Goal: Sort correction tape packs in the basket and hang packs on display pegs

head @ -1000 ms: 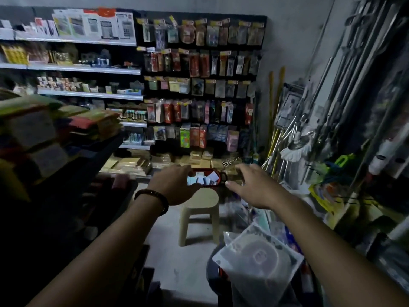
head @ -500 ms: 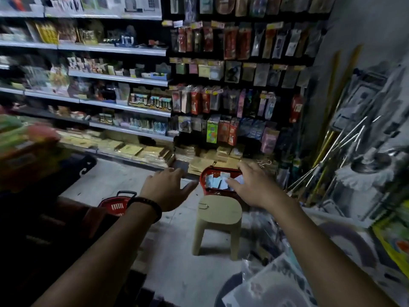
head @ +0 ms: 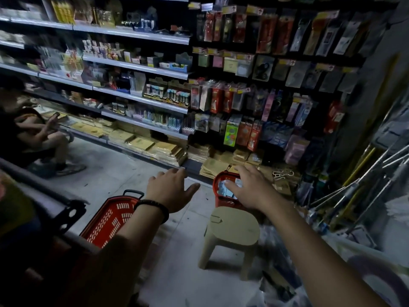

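Beige plastic stool (head: 234,227) is standing nearest to you on the floor. Your left hand (head: 171,191) is hovering with its fingers spread apart, holding nothing. Your right hand (head: 247,187), also spread, is hovering over the red basket (head: 223,202) just behind the stool, where the correction tape packs (head: 228,192) are lying. Display pegs (head: 265,63) are carrying goods farther behind.

a stationery shop is shown: beyond the stool (head: 234,227), a pegboard wall (head: 309,57) is hung with price-tagged packs (head: 267,34); left of the stool, long shelves (head: 137,67) are stocked with goods, and a red shopping basket (head: 108,220) is seen.
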The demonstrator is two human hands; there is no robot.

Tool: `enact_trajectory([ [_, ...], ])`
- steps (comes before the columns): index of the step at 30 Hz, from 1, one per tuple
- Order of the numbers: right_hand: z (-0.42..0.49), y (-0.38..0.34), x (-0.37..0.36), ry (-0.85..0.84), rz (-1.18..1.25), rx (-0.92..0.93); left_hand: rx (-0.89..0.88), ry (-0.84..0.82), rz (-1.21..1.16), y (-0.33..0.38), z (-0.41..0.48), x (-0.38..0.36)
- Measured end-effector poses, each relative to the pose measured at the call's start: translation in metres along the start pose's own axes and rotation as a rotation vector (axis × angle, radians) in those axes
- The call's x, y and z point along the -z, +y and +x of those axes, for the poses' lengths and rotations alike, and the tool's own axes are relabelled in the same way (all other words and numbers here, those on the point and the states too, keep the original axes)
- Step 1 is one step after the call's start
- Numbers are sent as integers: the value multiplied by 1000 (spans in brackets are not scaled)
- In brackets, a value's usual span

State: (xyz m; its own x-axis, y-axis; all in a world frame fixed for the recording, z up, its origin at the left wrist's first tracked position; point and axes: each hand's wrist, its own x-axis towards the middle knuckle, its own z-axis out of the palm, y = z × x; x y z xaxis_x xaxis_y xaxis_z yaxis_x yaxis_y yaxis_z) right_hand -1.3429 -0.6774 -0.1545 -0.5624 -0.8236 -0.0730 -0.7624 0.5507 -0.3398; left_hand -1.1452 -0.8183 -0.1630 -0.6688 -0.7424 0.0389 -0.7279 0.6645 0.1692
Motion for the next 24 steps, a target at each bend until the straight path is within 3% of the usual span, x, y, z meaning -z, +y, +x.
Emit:
enact_trajectory([
  [8, 119, -49, -33, -48, -45, 165, 202, 17, -31, -52, 56, -12],
  [14, 216, -75, -85, -196, -69, 358, 409, 24, -34, -85, 109, -27],
  [24, 368, -34, -74, -333, -48, 416, 545, 1, -33, -70, 251, -39],
])
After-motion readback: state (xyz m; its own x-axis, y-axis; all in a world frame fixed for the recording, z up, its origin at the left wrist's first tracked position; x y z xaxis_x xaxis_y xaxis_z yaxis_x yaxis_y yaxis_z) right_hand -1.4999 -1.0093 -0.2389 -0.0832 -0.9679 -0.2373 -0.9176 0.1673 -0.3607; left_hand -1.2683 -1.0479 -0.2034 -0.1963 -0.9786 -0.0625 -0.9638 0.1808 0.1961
